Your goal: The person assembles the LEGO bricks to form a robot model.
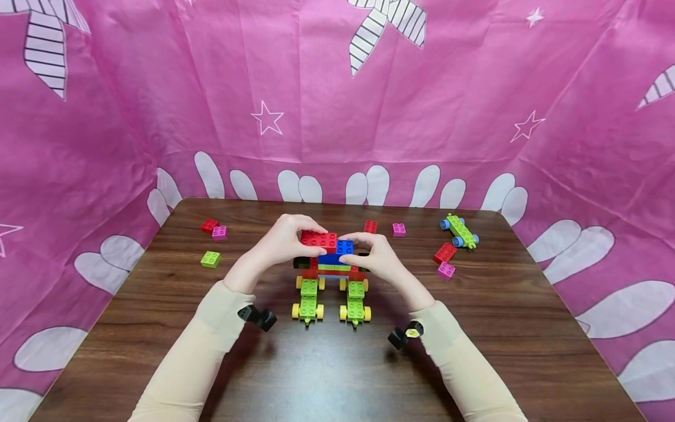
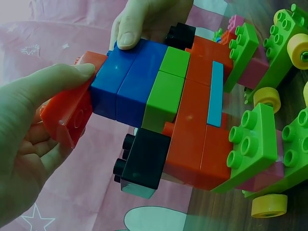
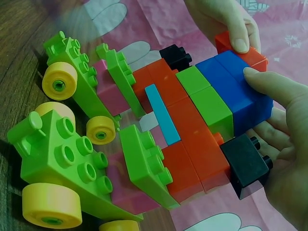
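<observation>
My left hand [image 1: 285, 237] pinches a red brick [image 1: 319, 239] between thumb and fingers at the top of a brick figure. The red brick's hollow underside shows past the blue bricks [image 2: 127, 82], in the left wrist view. My right hand [image 1: 381, 256] grips the blue bricks from the right side, its thumb on their near face. Below the blue come green bricks [image 2: 166, 101], then red bricks [image 2: 190, 125] with a thin light-blue strip [image 2: 215, 94]. Black bricks [image 2: 144, 161] stick out at the sides. Two green wheeled bases [image 1: 309, 290] with yellow wheels stand underneath as feet.
At the left lie a red brick [image 1: 209, 225], a pink brick [image 1: 219, 232] and a green brick [image 1: 211, 259]. Behind the right hand are another red brick [image 1: 371, 225] and pink brick [image 1: 398, 229]. A green blue-wheeled base [image 1: 460, 232] lies far right, near more red and pink bricks.
</observation>
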### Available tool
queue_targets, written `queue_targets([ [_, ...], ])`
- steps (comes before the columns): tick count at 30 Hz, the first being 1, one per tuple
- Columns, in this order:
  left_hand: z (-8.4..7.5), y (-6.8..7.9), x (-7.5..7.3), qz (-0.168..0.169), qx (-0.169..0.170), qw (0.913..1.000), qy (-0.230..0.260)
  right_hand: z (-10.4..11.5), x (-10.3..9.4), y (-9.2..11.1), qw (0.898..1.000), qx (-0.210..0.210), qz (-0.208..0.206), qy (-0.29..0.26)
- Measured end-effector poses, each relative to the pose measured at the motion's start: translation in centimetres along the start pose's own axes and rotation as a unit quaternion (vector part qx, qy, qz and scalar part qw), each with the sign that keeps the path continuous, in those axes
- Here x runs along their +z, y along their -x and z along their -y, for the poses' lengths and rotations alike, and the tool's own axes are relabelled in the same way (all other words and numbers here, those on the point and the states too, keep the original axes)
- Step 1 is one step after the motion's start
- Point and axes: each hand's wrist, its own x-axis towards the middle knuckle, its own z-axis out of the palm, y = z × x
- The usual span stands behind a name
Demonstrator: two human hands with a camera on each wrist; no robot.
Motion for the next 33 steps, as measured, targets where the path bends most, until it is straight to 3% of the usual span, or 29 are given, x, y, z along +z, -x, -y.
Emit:
queue_targets([
  [12, 0.1, 0.2, 0.3, -0.012, -0.016, 0.9997, 0.014, 0.0, -0.1, 0.0, 1.000, -0.005, -0.001, 0.006],
  [17, 0.1, 0.1, 0.4, -0.009, -0.018, 0.9997, -0.011, 0.0, -0.2, 0.0, 1.000, -0.005, 0.003, 0.008],
  [21, 0.0, 0.2, 0.4, -0.005, -0.020, 0.9992, -0.033, 2.2, -0.2, 0.4, 1.000, 0.002, 0.012, 0.010],
  [24, 0.0, 0.2, 0.5, -0.005, -0.013, 0.9990, -0.043, 3.6, -0.2, 0.8, 1.000, 0.004, 0.017, 0.016],
  [33, 0.0, 0.3, 0.7, -0.006, 0.017, 0.9989, -0.042, 3.7, -0.3, 0.9, 0.999, 0.000, 0.022, 0.024],
])
